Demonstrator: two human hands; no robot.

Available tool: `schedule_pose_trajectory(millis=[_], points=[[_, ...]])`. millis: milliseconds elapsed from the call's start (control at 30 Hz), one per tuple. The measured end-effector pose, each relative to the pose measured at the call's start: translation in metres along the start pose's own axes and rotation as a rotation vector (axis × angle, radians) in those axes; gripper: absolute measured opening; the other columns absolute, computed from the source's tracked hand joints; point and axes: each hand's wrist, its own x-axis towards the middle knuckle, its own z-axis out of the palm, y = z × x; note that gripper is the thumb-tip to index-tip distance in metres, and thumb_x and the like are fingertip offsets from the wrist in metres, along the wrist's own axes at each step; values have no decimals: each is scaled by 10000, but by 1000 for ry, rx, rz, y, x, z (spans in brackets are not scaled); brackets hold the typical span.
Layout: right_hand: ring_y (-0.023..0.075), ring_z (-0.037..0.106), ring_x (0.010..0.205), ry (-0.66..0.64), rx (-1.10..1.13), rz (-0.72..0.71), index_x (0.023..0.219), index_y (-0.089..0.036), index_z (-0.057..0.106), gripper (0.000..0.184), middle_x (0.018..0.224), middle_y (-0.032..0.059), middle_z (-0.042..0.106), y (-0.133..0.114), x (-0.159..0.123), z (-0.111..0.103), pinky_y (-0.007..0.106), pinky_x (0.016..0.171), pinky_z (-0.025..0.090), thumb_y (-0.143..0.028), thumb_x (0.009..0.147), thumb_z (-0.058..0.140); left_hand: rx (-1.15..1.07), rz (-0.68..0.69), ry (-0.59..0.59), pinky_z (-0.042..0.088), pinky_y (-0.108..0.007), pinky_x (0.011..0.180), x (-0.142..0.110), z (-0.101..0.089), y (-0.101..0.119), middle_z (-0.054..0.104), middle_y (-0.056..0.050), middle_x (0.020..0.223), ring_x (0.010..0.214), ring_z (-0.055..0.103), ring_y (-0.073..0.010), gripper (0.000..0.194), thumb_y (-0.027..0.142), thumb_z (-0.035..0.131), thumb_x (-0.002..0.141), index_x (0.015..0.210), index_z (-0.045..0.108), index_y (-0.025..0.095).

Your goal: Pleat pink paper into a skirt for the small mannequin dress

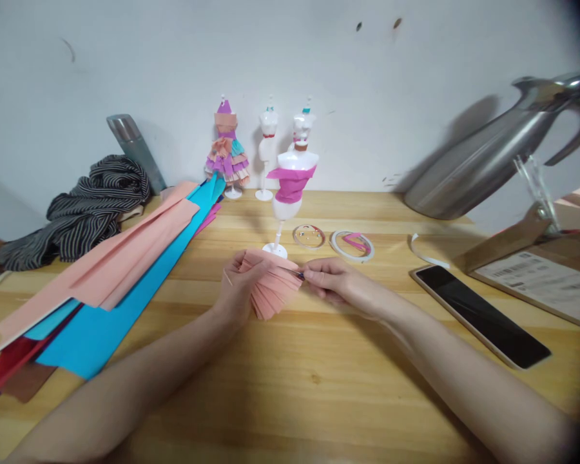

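My left hand (pixel 239 283) is closed on a pleated piece of salmon-pink crepe paper (pixel 270 289), fanned out above the wooden table (pixel 290 380). My right hand (pixel 331 280) pinches the paper's right end, with a thin dark tool or needle tip showing at the fingertips. Just behind the paper stands a small white mannequin (pixel 290 187) wrapped in a magenta strip.
Sheets of pink and blue crepe paper (pixel 120 277) lie at left, beside a striped cloth (pixel 84 209) and a grey flask (pixel 134 148). Three more mini mannequins (pixel 265 148) stand by the wall. Tape rolls (pixel 352 245), a phone (pixel 481 316), a cardboard parcel (pixel 536 274) and a steel jug (pixel 497 148) sit at right.
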Motion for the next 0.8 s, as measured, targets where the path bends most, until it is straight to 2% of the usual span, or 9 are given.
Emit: schedule_pose_trajectory(millis=[167, 400, 633, 800], points=[[40, 209, 385, -21, 121, 36, 603, -180, 467, 396, 491, -65, 362, 0, 0, 1, 245, 380, 70, -509, 758, 623, -23, -20, -31, 513, -294, 652, 0, -1, -2, 714, -57, 763, 674, 649, -171, 298, 279, 859, 543, 745, 691, 139], [23, 173, 373, -34, 264, 59, 621, -171, 466, 389, 502, -70, 372, 3, 2, 3, 235, 374, 27, -486, 740, 662, -14, 2, -40, 514, -280, 640, 0, -1, -2, 715, -39, 739, 658, 644, -154, 292, 285, 856, 546, 738, 688, 142], [25, 171, 380, -56, 289, 14, 612, -164, 473, 404, 476, -80, 338, 8, 2, 5, 236, 382, 36, -485, 766, 664, -5, 9, -23, 511, -283, 639, 1, -2, -1, 710, -36, 724, 657, 635, -159, 303, 276, 859, 536, 732, 675, 136], [19, 172, 385, -53, 310, 31, 610, -165, 464, 430, 481, -82, 339, 9, 3, 6, 227, 371, 27, -506, 724, 699, -3, 24, -8, 499, -256, 600, 1, -2, -2, 700, -15, 685, 616, 624, -136, 313, 276, 867, 509, 706, 666, 140]])
